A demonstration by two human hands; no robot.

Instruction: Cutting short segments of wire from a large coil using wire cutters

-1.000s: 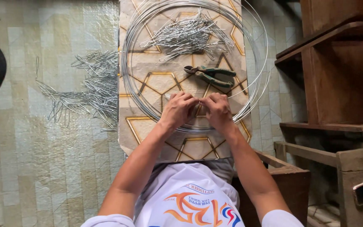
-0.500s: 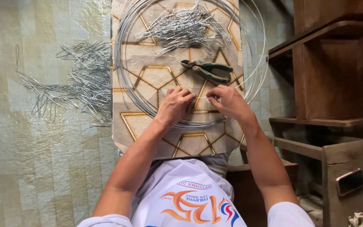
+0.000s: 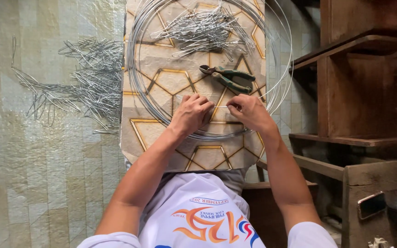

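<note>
Now that the hands have drawn apart vs a sec ago, left hand [image 3: 191, 113] & right hand [image 3: 249, 110] each pinch an end of a short wire piece [image 3: 221, 106] stretched over the patterned board [image 3: 161, 138], near pliers [image 3: 228, 77] — looks straightened

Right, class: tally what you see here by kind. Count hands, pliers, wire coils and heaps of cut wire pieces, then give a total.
Hands: 2, left hand and right hand, with a short wire spanning them
Pliers: 1
Wire coil: 1
Heaps of cut wire pieces: 2, board heap and floor heap
Total: 6
</note>
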